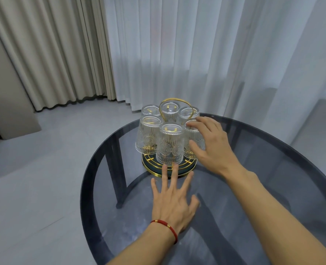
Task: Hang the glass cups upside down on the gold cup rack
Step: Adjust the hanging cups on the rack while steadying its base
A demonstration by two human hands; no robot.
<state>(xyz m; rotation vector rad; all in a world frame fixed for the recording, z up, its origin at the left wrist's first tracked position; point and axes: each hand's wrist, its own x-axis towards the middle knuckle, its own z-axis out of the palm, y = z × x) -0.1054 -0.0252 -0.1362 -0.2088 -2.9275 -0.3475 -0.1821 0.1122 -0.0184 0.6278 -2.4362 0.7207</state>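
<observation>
Cups (169,144) of patterned clear glass, six in all, hang upside down on the gold cup rack (175,109) toward the table's (273,188) far edge. Your left hand (172,204) lies flat, fingers spread, touching the rack's base; your right hand (211,145) curls loosely beside the rightmost cup, gripping nothing.

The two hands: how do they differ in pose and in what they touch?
1. The left hand lies flat, palm down, on the glass table, fingers spread toward the rack base; the right hand is raised and curved beside a hung glass cup.
2. The left hand's wrist wears a red bracelet; the right hand's wrist is bare.
Both hands are open and grip nothing.
</observation>
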